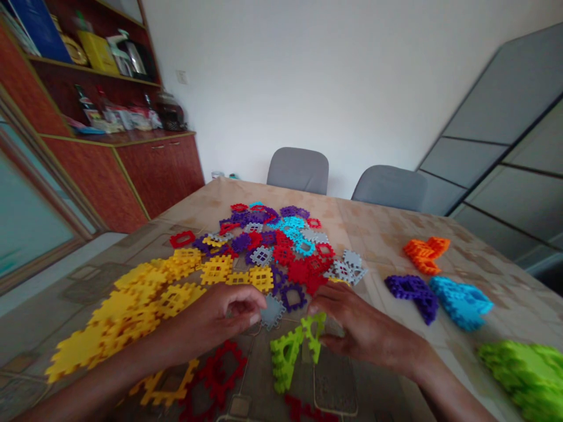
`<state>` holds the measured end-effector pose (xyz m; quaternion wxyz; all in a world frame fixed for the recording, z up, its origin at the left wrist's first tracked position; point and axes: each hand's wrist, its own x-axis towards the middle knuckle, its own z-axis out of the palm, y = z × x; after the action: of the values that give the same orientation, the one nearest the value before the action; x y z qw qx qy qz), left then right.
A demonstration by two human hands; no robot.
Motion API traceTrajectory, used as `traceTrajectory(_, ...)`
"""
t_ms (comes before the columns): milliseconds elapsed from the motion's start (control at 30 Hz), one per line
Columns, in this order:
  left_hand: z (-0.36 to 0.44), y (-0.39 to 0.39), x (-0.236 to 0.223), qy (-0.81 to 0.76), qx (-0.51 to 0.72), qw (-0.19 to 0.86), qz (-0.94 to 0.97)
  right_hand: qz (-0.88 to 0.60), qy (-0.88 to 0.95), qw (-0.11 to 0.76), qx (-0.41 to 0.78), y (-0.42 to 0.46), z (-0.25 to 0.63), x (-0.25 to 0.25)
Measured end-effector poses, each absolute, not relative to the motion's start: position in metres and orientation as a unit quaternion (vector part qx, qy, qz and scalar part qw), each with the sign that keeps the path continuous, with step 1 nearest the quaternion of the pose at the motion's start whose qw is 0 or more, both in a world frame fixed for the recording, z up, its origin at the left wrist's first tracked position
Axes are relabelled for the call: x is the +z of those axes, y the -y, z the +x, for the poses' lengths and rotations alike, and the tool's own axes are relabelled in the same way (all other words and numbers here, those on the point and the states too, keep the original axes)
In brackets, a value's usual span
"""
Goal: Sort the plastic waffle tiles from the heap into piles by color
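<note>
My left hand [231, 306] hovers over the middle of the table, fingers curled with a gap between thumb and fingertips. Just past those fingertips lies a grey toothed square tile [273, 312]; I see no grip on it. Between the thumb and fingers of my right hand [349, 316] is a lime-green toothed tile [313, 337] with a window opening, held on edge. Close to its left stands another lime-green piece [287, 357], tilted; whether the two touch is unclear. A purple frame tile [294, 297] lies flat between the hands.
Yellow tiles [132, 305] spread along the left. Mixed red, purple, grey and cyan tiles [281, 240] cover the centre. Red frame tiles [225, 369] lie near the front. Orange [426, 253], purple [413, 296], blue [461, 302] and green [525, 375] stacks stand at right. Two chairs [298, 170] line the far edge.
</note>
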<state>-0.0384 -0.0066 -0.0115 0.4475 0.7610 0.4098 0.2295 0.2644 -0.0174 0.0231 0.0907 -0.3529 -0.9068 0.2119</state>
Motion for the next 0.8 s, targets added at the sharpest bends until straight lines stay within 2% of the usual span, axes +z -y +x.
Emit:
traceTrajectory(500, -0.036, 0.008, -0.009, -0.428, 0.224, 0.429, 0.763, -0.319, 0.923, 0.038, 0.213, 0.029, 0.234, 0.022)
traceTrajectory(800, -0.039, 0.007, -0.015, -0.416, 0.236, 0.417, 0.773, -0.300, 0.938, 0.047, 0.169, 0.032, 0.221, 0.001)
